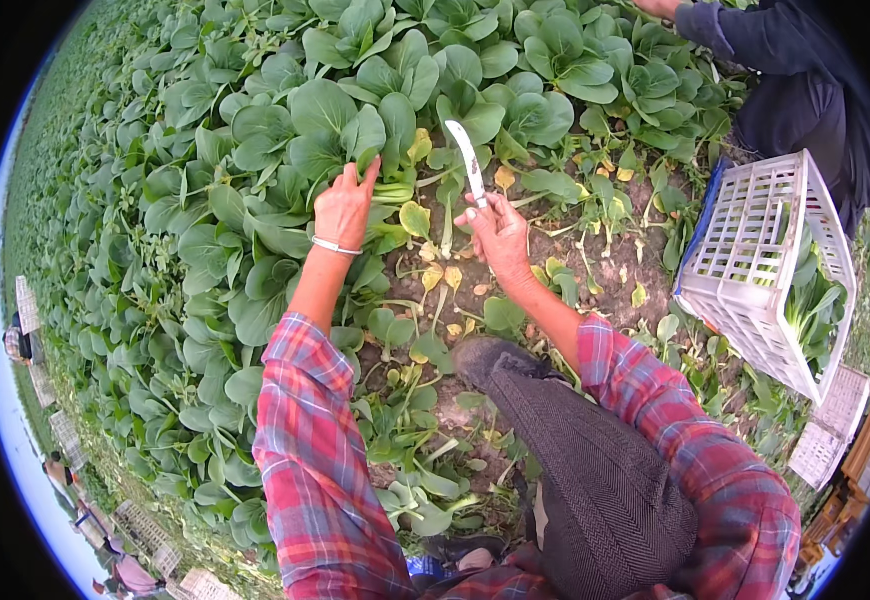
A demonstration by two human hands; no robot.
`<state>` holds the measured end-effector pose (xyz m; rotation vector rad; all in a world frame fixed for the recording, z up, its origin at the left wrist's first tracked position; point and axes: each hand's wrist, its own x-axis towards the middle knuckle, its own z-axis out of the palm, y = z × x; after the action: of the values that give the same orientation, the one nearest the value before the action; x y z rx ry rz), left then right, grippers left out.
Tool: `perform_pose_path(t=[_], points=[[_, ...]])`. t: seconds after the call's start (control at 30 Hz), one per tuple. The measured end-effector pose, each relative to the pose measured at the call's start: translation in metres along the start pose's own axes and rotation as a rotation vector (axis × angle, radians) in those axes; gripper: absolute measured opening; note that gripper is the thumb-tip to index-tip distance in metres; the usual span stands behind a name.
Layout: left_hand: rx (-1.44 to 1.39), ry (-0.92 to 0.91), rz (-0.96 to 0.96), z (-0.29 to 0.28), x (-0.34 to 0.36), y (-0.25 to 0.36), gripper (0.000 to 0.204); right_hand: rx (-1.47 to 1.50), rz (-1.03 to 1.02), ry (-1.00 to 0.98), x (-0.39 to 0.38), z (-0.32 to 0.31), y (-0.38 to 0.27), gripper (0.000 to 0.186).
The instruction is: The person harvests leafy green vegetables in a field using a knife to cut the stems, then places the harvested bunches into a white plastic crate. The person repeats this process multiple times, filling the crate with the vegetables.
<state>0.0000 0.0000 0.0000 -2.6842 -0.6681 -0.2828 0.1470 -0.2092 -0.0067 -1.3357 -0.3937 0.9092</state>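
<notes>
My right hand (500,240) is closed round the handle of a knife (466,158), whose pale, slightly curved blade points up and away from me. At the edge of the leafy rows, my left hand (343,212), with a white band at its wrist, grips a bok choy (392,191). Its pale green stalks stick out to the right of that hand, and leaves hide some of the fingers. The knife blade is apart from the plant, to its right. Broad green leaves (322,107) crowd just beyond my left hand.
Yellowed leaves (433,277) and cut scraps litter the soil between my hands and my knee. A white plastic crate (745,285) holding greens stands tilted at the right. Beside it crouches another person in dark clothes (805,110). More crates (148,530) lie at the far left.
</notes>
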Motion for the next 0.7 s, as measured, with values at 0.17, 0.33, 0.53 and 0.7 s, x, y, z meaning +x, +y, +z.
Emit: perform_pose_path(t=[0.17,0.33,0.53,0.7], points=[[0.063,-0.224,0.007,-0.003,-0.001,-0.013,0.038,-0.002,0.083,0.002,-0.031,0.011,0.021,0.025],[-0.141,-0.079,0.029,0.007,-0.016,-0.016,0.030,-0.013,0.069,0.022,-0.023,-0.011,0.025,0.026],[-0.228,-0.008,-0.003,0.004,-0.034,-0.015,0.038,-0.030,0.023,0.010,-0.013,-0.007,0.015,0.027],[-0.294,0.071,0.132,-0.017,-0.027,-0.012,0.039,0.010,-0.038,0.009,-0.016,-0.004,0.006,0.027]])
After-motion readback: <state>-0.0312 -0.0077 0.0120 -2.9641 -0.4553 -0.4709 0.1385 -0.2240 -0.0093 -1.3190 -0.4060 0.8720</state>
